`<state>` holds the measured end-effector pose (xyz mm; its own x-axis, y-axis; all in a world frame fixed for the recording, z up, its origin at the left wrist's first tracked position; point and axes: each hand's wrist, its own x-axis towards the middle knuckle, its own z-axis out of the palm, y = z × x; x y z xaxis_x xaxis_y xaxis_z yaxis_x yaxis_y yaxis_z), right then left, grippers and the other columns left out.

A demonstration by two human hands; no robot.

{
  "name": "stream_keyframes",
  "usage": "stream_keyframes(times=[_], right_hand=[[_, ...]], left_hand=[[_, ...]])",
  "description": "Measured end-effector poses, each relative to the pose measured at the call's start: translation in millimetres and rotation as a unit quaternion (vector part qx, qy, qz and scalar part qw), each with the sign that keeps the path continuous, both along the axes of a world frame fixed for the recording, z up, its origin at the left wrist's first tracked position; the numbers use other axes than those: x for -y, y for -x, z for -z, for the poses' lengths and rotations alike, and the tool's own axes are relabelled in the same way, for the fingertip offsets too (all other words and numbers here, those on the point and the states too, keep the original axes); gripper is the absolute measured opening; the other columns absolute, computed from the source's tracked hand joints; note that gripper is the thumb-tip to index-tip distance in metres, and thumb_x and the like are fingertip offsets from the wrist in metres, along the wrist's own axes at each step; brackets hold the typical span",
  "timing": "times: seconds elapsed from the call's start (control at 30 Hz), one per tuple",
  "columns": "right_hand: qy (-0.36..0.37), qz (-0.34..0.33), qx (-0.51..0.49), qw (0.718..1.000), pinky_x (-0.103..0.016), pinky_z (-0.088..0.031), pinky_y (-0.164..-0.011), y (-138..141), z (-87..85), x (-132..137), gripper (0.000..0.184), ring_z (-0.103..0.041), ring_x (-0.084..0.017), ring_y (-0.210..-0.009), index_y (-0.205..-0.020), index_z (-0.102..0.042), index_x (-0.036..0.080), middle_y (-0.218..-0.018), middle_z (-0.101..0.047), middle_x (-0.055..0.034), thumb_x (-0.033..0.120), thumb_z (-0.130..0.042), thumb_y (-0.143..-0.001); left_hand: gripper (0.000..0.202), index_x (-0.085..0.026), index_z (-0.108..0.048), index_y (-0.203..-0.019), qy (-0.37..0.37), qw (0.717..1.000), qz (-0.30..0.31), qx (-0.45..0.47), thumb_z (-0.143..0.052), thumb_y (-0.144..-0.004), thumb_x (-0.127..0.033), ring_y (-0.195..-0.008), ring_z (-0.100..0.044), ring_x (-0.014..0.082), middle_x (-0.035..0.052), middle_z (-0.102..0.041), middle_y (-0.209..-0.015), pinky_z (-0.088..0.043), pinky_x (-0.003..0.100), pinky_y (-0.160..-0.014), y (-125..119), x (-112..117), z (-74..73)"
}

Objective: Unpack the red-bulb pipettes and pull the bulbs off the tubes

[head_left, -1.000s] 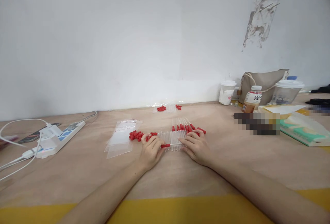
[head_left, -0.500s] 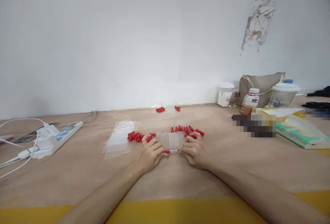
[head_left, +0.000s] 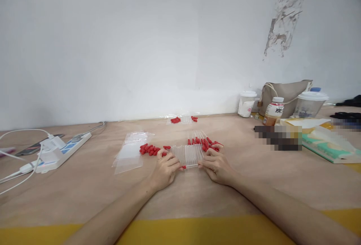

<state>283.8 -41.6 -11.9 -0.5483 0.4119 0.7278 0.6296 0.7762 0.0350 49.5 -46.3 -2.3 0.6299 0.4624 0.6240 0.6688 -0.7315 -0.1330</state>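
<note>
A row of clear plastic tubes (head_left: 187, 154) lies side by side on the tan table, between my two hands. My left hand (head_left: 166, 169) has its fingers curled against the row's left end, where a red cap (head_left: 184, 167) sticks out of the nearest tube. My right hand (head_left: 216, 166) presses curled fingers against the right end. A heap of loose red caps (head_left: 149, 149) lies just left of my left hand. Capped tubes (head_left: 201, 139) lie in a fan behind the row.
Empty clear bags (head_left: 130, 152) lie left of the caps. A power strip with chargers and cables (head_left: 60, 149) is at far left. More capped tubes (head_left: 182, 119) sit by the wall. Cups, a bottle (head_left: 273, 111), a bag and a tissue pack (head_left: 329, 143) stand at right.
Both hands drew slightly toward me and closed in on the ends of the tube row, squaring it up. The red-capped near tube shifted with them.
</note>
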Motion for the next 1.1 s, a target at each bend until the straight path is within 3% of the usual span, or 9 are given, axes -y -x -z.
stream_keyframes(times=[0.17,0.3,0.4,0.6,0.73,0.87,0.97,1.1], right_hand=[[0.038,0.044,-0.051,0.997,-0.035,-0.023,-0.083,-21.8,-3.0,-10.7,0.018,-0.050,-0.012,-0.071,-0.078,-0.064,0.023,-0.064,-0.063,0.0016,0.023,-0.046,-0.083],[0.090,0.097,-0.133,0.982,-0.033,-0.026,-0.079,-27.3,-1.4,-22.3,0.020,-0.055,-0.013,-0.070,-0.085,-0.065,0.025,-0.078,-0.068,-0.0002,0.028,-0.045,-0.084],[0.119,0.109,-0.163,0.973,-0.030,-0.031,-0.073,-16.0,-2.9,-27.4,0.022,-0.058,-0.013,-0.072,-0.087,-0.065,0.024,-0.082,-0.068,-0.0006,0.026,-0.043,-0.084],[0.112,0.106,-0.150,0.977,-0.031,-0.028,-0.076,25.5,-18.1,-31.6,0.021,-0.055,-0.012,-0.064,-0.078,-0.066,0.024,-0.069,-0.067,0.0011,0.024,-0.046,-0.081],[0.036,0.136,-0.117,0.983,-0.037,-0.022,-0.080,54.7,-17.9,-36.5,0.019,-0.052,-0.014,-0.067,-0.068,-0.065,0.022,-0.062,-0.065,0.0001,0.023,-0.049,-0.078],[-0.005,0.153,-0.033,0.988,-0.040,-0.020,-0.079,69.6,-10.1,-36.8,0.019,-0.049,-0.017,-0.074,-0.061,-0.061,0.020,-0.064,-0.064,-0.0023,0.020,-0.050,-0.076],[0.015,0.159,-0.014,0.987,-0.043,-0.020,-0.080,71.9,-7.7,-32.2,0.018,-0.048,-0.018,-0.076,-0.061,-0.062,0.020,-0.065,-0.063,-0.0033,0.022,-0.051,-0.075],[0.065,0.153,-0.011,0.986,-0.045,-0.019,-0.082,72.6,-9.3,-24.9,0.019,-0.047,-0.020,-0.078,-0.069,-0.065,0.021,-0.068,-0.064,-0.0043,0.037,-0.055,-0.073]], left_hand=[[0.021,-0.021,-0.062,-0.086,0.028,0.994,-0.006,0.109,-0.041,-0.086,-0.021,-0.075,-0.055,0.0147,0.0037,-0.062,-0.081,-0.041,0.031,-0.070,15.1,-8.3,-2.7],[0.024,-0.022,-0.059,-0.100,0.038,0.964,-0.091,0.247,-0.039,-0.085,-0.024,-0.079,-0.057,0.0146,0.0062,-0.052,-0.098,-0.048,0.030,-0.068,27.8,-19.5,-17.7],[0.028,-0.022,-0.056,-0.105,0.023,0.947,-0.159,0.279,-0.038,-0.084,-0.022,-0.079,-0.057,0.0156,0.0078,-0.048,-0.098,-0.049,0.031,-0.064,36.6,-28.5,-25.0],[0.030,-0.024,-0.051,-0.108,0.036,0.952,-0.202,0.226,-0.041,-0.080,-0.021,-0.076,-0.057,0.0181,0.0054,-0.055,-0.090,-0.046,0.035,-0.069,48.6,-34.8,-21.7],[0.015,-0.022,-0.054,-0.091,0.012,0.959,-0.248,0.138,-0.050,-0.076,-0.024,-0.082,-0.055,0.0227,0.0036,-0.062,-0.085,-0.039,0.037,-0.073,46.9,-31.1,-18.2],[0.009,-0.023,-0.057,-0.079,0.023,0.968,-0.240,0.065,-0.049,-0.078,-0.027,-0.081,-0.053,0.0225,0.0019,-0.064,-0.081,-0.035,0.035,-0.070,45.4,-27.7,-14.6],[0.010,-0.024,-0.058,-0.077,0.025,0.968,-0.243,0.049,-0.050,-0.078,-0.029,-0.081,-0.052,0.0221,0.0014,-0.064,-0.081,-0.033,0.035,-0.070,46.0,-25.8,-14.5],[0.018,-0.025,-0.061,-0.081,0.020,0.965,-0.256,0.057,-0.050,-0.078,-0.039,-0.084,-0.050,0.0228,0.0032,-0.063,-0.085,-0.031,0.036,-0.072,43.7,-25.3,-18.3]])
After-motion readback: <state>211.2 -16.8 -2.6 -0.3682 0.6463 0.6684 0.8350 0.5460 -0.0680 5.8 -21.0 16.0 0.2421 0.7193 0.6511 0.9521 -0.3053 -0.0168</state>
